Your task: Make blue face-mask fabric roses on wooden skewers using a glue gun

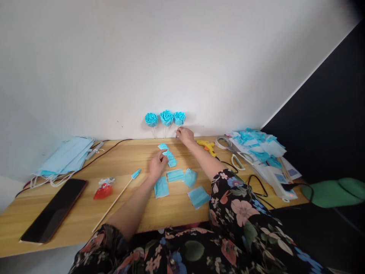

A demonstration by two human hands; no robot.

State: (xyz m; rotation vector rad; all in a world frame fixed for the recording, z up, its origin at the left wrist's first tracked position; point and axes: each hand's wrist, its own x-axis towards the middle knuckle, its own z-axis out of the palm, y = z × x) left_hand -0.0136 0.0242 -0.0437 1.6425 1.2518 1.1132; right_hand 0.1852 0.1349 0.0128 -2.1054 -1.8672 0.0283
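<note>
Plain pale wall (182, 57) behind; wood-topped bench (119, 160) set against it. At the back left corner: stack of pale blue masks (67, 156), ear loops loose. Along the left front edge: dark phone (54, 211), lying flat. Inward of it: red item in clear wrap (103, 191), then a stick with a blue tip (114, 203), laid slantwise. Left hand (157, 164), mid-bench, fingertips at a crinkled blue strip (171, 159); whether they pinch or merely rest, cannot tell. Nearer the front edge: four loose blue pieces (161, 187), light enough, presumably, to scatter if a sleeve brushed them. At the back edge: three blue flowers on sticks, left one (151, 119), middle one (167, 118) and right one (179, 118), apparently leaning on the wall; a foot slipping on smooth wood could topple one against its neighbour. Right hand (186, 135), thumb and finger together on the right flower's stem. Beside that forearm: yellow glue gun (207, 146), its cord a likely snag should the elbow swing wide; then scissors (238, 163). Toward the right end: heap of blue scraps (258, 142) and power strip (281, 184), red light lit.
</note>
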